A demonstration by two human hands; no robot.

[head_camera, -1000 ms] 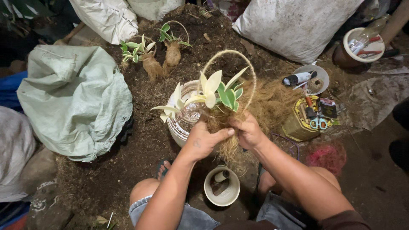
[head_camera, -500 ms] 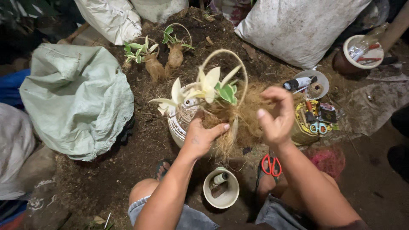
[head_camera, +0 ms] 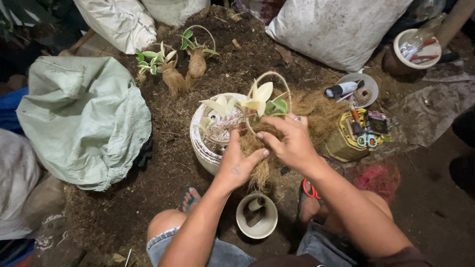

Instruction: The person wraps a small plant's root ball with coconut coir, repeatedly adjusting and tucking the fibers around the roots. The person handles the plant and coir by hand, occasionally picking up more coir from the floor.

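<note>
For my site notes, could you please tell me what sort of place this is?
Probably an informal plant-potting spot on the ground: loose soil, filled sacks, and both hands wrapping a fibre-wrapped plant.

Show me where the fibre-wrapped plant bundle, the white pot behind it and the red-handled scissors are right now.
fibre-wrapped plant bundle [head_camera: 258,148], head view, on the brown fibre between both hands.
white pot [head_camera: 202,146], head view, on its left outer wall.
red-handled scissors [head_camera: 309,190], head view, on a red handle loop under the right forearm.
</note>
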